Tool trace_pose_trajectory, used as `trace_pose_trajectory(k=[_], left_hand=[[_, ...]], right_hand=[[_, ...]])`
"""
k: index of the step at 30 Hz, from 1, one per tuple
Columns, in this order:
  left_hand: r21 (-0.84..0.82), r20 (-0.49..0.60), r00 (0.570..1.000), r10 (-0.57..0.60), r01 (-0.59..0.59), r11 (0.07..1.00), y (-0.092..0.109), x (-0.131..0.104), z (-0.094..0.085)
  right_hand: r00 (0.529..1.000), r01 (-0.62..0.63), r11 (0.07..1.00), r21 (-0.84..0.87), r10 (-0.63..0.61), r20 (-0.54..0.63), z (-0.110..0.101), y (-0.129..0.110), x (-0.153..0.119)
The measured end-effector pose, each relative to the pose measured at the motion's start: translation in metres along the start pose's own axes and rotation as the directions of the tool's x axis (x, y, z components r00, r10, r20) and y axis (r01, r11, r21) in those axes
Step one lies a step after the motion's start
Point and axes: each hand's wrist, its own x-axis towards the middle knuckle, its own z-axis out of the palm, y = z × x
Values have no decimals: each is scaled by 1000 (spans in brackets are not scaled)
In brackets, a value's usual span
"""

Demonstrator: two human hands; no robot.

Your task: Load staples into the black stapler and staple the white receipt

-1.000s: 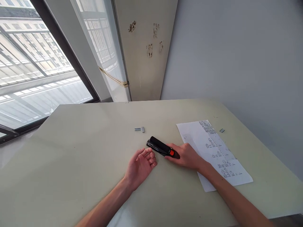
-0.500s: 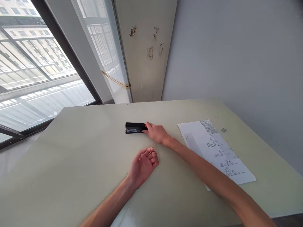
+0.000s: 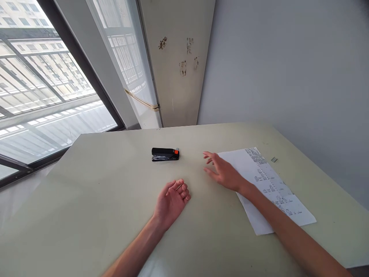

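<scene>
A black stapler [image 3: 165, 154] with an orange-red part at its right end lies on the table. Just right of it, over the left edge of a printed sheet of paper [image 3: 245, 207], my right hand [image 3: 223, 169] is open, thumb and fingers apart and holding nothing. My left hand [image 3: 172, 204] rests palm up on the table below the stapler. Its fingers are loosely curled, and the bare palm shows nothing in it. A small grey strip [image 3: 274, 159], perhaps staples, lies beyond the sheet's right edge.
The pale table [image 3: 72, 215] runs back to a grey wall [image 3: 282, 65] and a cream cabinet [image 3: 178, 92] with brown marks. A curved cream handle [image 3: 141, 101] sticks out at the cabinet's left. On the left is a large window [image 3: 49, 84].
My right hand has let go of the stapler and drawn back to the right, its fingers spreading. The stapler stays on the table. My left hand has barely moved.
</scene>
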Motion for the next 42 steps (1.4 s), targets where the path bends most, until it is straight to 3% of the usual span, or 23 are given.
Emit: trace_pose_trajectory(k=[4, 8, 13, 16, 18, 20, 21, 23, 25, 27, 30, 36, 38, 42], left_hand=[[2, -4, 1000, -15, 15, 1000, -2, 2, -1], [10, -4, 1000, -11, 11, 1000, -1, 3, -1], [29, -10, 1000, -5, 6, 1000, 1, 4, 1], [128, -1, 999, 32, -31, 991, -1, 3, 4], [309, 38, 996, 86, -94, 947, -4, 1, 6], [589, 114, 981, 155, -192, 785, -7, -3, 8], [732, 168, 968, 185, -249, 635, -8, -5, 8], [900, 311, 924, 222, -361, 243, -8, -8, 9], [895, 445, 869, 215, -433, -104, -8, -10, 10], [833, 530, 824, 203, -460, -307, -5, -11, 10], [804, 542, 819, 189, -441, -399, 6, -16, 10], [918, 378, 903, 203, -337, -207, 49, -43, -10], [914, 362, 906, 219, -300, -273, 62, -49, -22], [794, 417, 894, 162, -273, -543, 76, -52, -40]], right_hand=[[951, -287, 942, -172, 259, -170, -41, 47, -68], [865, -465, 857, -223, 386, -319, -53, 83, -141], [803, -550, 811, -201, 448, -392, -38, 107, -212], [825, -527, 814, -245, 420, -378, -21, 110, -228], [848, -494, 810, -316, 367, -384, -7, 102, -226], [866, -458, 809, -369, 311, -392, 9, 84, -216], [875, -434, 816, -382, 281, -394, 18, 71, -210], [885, -398, 835, -381, 239, -400, 37, 38, -198], [901, -347, 874, -340, 209, -380, 55, 2, -189], [925, -279, 930, -238, 193, -327, 70, -31, -187], [942, -219, 975, 32, 220, -255, 78, -59, -191], [808, -409, 853, 324, 504, -307, 48, -42, -191], [790, -419, 824, 383, 538, -294, 41, -35, -187], [831, -372, 860, 349, 477, -288, 42, -36, -180]])
